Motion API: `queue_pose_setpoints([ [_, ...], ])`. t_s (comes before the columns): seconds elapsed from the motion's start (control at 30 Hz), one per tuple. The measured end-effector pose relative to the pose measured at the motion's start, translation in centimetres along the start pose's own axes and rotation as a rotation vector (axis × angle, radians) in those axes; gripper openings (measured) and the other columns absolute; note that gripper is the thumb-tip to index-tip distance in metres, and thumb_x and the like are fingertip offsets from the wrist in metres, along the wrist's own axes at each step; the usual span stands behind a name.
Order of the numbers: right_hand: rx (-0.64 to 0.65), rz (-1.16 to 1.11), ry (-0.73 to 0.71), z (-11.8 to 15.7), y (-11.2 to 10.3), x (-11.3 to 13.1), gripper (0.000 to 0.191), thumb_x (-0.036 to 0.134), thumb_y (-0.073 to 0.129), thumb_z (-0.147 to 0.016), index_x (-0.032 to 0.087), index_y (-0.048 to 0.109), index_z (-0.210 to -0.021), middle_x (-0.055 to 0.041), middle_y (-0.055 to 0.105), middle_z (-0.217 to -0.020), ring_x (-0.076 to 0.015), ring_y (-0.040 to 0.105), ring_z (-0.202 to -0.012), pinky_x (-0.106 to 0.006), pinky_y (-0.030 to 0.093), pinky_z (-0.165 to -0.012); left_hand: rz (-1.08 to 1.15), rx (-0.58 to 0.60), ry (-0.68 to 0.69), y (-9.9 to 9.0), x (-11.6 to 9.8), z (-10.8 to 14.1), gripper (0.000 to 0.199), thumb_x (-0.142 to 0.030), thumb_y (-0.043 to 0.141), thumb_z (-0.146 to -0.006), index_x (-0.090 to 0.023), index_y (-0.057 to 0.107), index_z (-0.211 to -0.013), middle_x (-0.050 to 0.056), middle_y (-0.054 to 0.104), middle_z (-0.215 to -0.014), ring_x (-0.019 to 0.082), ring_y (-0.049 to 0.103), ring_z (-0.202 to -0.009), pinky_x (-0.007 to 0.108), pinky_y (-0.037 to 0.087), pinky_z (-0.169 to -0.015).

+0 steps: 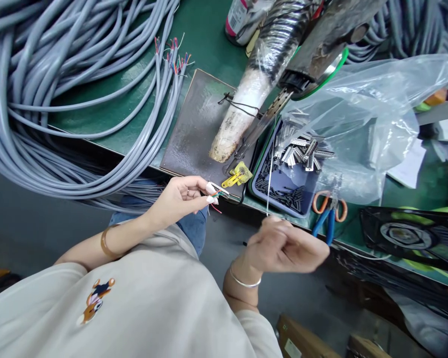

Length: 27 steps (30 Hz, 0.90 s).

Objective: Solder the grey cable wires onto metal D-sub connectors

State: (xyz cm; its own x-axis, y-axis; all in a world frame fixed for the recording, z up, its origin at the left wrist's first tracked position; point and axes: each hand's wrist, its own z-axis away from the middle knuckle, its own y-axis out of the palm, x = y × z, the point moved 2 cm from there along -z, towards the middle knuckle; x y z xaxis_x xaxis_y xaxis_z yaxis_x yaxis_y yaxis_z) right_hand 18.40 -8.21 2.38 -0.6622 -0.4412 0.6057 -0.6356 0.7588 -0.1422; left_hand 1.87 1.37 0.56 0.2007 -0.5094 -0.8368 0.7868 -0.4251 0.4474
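My left hand (184,196) is closed in a pinch on a small multi-pin connector (221,190) at the bench edge. Thin coloured wires (217,194) lie against the connector, partly covered by the fingertips. To the right, my right hand (283,243) is closed, its fingertips at the lower end of a thin silvery solder wire (270,179) that runs up past the blue tray. Just beyond the connector, a soldering iron (263,117) is fixed with its end pointing down toward it. A yellow clip-like piece (237,175) lies beside the iron's end.
Grey cables (134,164) with stripped ends cover the left. A white wrapped tube (233,119) hangs over a dark plate (186,124). A blue tray (302,211) holds connectors (302,151) and black pieces under a plastic bag (358,134). Pliers (330,216) and a fan (406,236) lie right.
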Motion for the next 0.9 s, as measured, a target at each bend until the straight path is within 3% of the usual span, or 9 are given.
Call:
queue_pose_setpoints([
  [0.07, -0.007, 0.037, -0.002, -0.6, -0.3, 1.1, 0.013, 0.026, 0.063, -0.098, 0.025, 0.075, -0.093, 0.0091, 0.047, -0.052, -0.0069, 0.033, -0.037, -0.026, 0.03, -0.04, -0.008, -0.005, -0.007, 0.2, 0.0, 0.0, 0.02, -0.022, 0.084, -0.071, -0.013, 0.069, -0.081, 0.0, 0.07, -0.068, 0.005, 0.051, -0.051, 0.016, 0.039, -0.046],
  [0.23, 0.482, 0.177, 0.417, -1.2, 0.8, 1.2, 0.02, 0.023, 0.072, -0.092, 0.028, 0.077, -0.111, 0.0053, 0.065, -0.072, -0.007, 0.039, -0.048, -0.024, 0.032, -0.045, -0.028, 0.011, 0.026, 0.5, 0.4, -0.1, 0.024, -0.026, 0.087, -0.07, -0.013, 0.07, -0.08, 0.0, 0.068, -0.07, 0.005, 0.052, -0.053, 0.018, 0.041, -0.049],
  [0.3, 0.563, 0.135, 0.42, -1.1, 1.5, 0.6, 0.018, 0.023, 0.073, -0.092, 0.027, 0.077, -0.109, 0.0041, 0.069, -0.079, -0.0067, 0.04, -0.05, -0.024, 0.036, -0.048, -0.026, 0.019, 0.047, 0.5, 0.5, -0.2, 0.024, -0.026, 0.087, -0.069, -0.014, 0.07, -0.08, -0.001, 0.067, -0.07, 0.005, 0.052, -0.054, 0.018, 0.043, -0.05],
  [0.5, 0.609, 0.211, 0.271, -0.2, 2.2, 0.1, 0.007, 0.022, 0.068, -0.097, 0.023, 0.071, -0.091, 0.002, 0.07, -0.081, -0.0079, 0.051, -0.056, -0.024, 0.043, -0.056, -0.014, -0.025, 0.078, 0.6, 0.9, -0.3, 0.027, -0.03, 0.088, -0.071, -0.014, 0.067, -0.076, -0.001, 0.066, -0.069, 0.007, 0.057, -0.057, 0.017, 0.047, -0.054],
  [0.6, 0.492, 0.173, 0.333, -0.2, 1.9, -0.1, 0.012, 0.024, 0.064, -0.098, 0.023, 0.068, -0.087, 0.0035, 0.066, -0.074, -0.008, 0.052, -0.054, -0.024, 0.041, -0.052, -0.009, -0.044, 0.093, 0.7, 0.8, -0.2, 0.029, -0.029, 0.089, -0.07, -0.014, 0.064, -0.076, 0.0, 0.068, -0.072, 0.006, 0.056, -0.057, 0.017, 0.047, -0.054],
  [0.7, 0.051, 0.083, 0.302, -1.1, 1.0, -0.4, 0.019, 0.03, 0.061, -0.098, 0.023, 0.066, -0.081, 0.0067, 0.052, -0.058, -0.0072, 0.041, -0.042, -0.024, 0.03, -0.042, -0.008, -0.063, 0.106, 0.4, 0.6, -0.3, 0.029, -0.026, 0.088, -0.07, -0.015, 0.062, -0.074, -0.003, 0.064, -0.068, 0.002, 0.045, -0.05, 0.015, 0.039, -0.047],
  [0.77, -0.153, 0.008, 0.202, -1.5, 0.5, -0.3, 0.01, 0.033, 0.064, -0.094, 0.025, 0.068, -0.088, 0.0099, 0.042, -0.051, -0.0061, 0.028, -0.034, -0.024, 0.023, -0.038, -0.003, -0.076, 0.113, 0.1, 0.5, -0.4, 0.029, -0.025, 0.088, -0.07, -0.015, 0.061, -0.075, -0.005, 0.061, -0.066, 0.001, 0.041, -0.048, 0.014, 0.035, -0.043],
  [0.83, -0.164, -0.005, 0.196, -1.5, 0.5, -0.2, 0.013, 0.029, 0.066, -0.094, 0.028, 0.067, -0.107, 0.0106, 0.052, -0.054, -0.0062, 0.032, -0.032, -0.023, 0.025, -0.036, 0.0, -0.08, 0.12, -0.1, 0.4, -0.6, 0.029, -0.025, 0.088, -0.07, -0.015, 0.062, -0.077, -0.005, 0.06, -0.067, 0.001, 0.04, -0.046, 0.014, 0.033, -0.042],
  [0.9, -0.068, 0.058, 0.267, -0.9, 0.7, -0.1, 0.022, 0.022, 0.065, -0.096, 0.03, 0.064, -0.116, 0.0063, 0.073, -0.073, -0.0101, 0.057, -0.041, -0.024, 0.041, -0.04, 0.001, -0.078, 0.125, -0.2, 0.4, -0.7, 0.03, -0.026, 0.089, -0.07, -0.015, 0.062, -0.078, -0.004, 0.061, -0.068, 0.001, 0.041, -0.046, 0.014, 0.034, -0.041],
])
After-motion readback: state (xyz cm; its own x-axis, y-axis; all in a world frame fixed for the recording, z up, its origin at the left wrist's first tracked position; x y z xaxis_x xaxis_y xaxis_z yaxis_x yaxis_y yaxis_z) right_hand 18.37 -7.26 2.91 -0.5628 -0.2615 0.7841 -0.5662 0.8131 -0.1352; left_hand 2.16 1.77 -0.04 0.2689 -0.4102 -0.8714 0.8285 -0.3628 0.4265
